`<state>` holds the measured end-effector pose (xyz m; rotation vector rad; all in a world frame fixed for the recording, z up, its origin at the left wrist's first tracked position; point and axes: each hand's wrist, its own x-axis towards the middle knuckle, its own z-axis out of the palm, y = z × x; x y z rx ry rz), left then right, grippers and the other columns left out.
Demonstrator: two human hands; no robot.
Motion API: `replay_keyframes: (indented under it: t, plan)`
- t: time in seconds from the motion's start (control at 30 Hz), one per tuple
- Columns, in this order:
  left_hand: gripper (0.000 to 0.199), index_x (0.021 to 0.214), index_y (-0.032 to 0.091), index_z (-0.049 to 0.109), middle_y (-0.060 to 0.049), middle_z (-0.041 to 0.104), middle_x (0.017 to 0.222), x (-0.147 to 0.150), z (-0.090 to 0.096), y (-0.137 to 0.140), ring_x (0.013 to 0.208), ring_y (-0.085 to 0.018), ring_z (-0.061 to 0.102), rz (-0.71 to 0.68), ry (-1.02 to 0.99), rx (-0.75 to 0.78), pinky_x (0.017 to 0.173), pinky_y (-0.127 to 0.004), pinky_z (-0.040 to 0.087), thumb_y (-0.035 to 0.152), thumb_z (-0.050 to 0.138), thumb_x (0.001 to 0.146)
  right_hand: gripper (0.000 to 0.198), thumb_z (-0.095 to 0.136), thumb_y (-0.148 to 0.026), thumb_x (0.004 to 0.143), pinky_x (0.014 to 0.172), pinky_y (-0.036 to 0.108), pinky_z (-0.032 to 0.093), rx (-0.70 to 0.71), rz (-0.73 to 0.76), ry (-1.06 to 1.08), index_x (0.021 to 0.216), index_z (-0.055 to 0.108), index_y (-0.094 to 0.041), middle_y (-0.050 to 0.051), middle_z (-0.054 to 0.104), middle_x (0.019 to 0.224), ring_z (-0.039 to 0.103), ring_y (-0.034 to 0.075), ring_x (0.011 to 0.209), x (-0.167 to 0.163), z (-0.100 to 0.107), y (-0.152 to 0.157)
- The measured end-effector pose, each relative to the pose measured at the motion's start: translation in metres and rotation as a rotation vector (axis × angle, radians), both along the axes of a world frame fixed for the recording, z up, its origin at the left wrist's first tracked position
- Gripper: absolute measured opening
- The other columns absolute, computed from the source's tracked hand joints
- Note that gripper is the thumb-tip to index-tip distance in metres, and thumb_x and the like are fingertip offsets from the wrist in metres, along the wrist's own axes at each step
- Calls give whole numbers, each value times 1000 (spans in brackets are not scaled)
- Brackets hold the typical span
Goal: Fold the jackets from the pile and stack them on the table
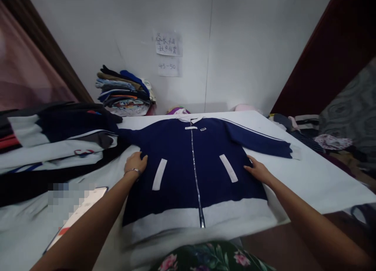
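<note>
A navy zip-up jacket [179,161] lies front up and spread flat, its collar at the far side and its pale hem towards me. The zip is closed down the middle, with a slanted white pocket trim on each side. My left hand [136,163], wearing a bracelet, grips the jacket's left side edge below the sleeve, fingers curled and partly hidden. At the opposite side edge my right hand [257,170] has its fingers closed on the cloth. The right sleeve [258,141] stretches out over the table; the left one runs towards the clothes pile.
The white table [317,180] carries a heap of clothes [58,145] at left and a folded stack [125,90] by the wall. A partly blurred phone-like screen [82,208] lies beside my left forearm. More clothes [323,137] lie beyond the right edge. Paper notes [169,53] hang on the wall.
</note>
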<state>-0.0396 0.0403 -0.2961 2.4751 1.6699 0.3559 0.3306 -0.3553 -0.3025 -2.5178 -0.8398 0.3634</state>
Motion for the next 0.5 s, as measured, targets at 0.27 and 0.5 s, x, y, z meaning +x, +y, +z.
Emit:
replay_keyframes:
  t: [0.27,0.5]
  plan:
    - [52,125,10,54,-14,69,109,-36,2,-39,101,-25,66,133,-103,-309,83,-30,49,38,56,81,68,53,-46,76,72,36,52,191,-87,120,138,45,-18,4,68,77,66,24,72,-16,-13,-26]
    - [31,104,17,66,-10,73,97,-70,4,-33,96,-27,67,157,-140,-280,79,-33,51,34,59,78,61,47,-50,76,74,43,49,108,-74,-33,127,54,-18,14,70,84,67,34,79,0,-28,-47]
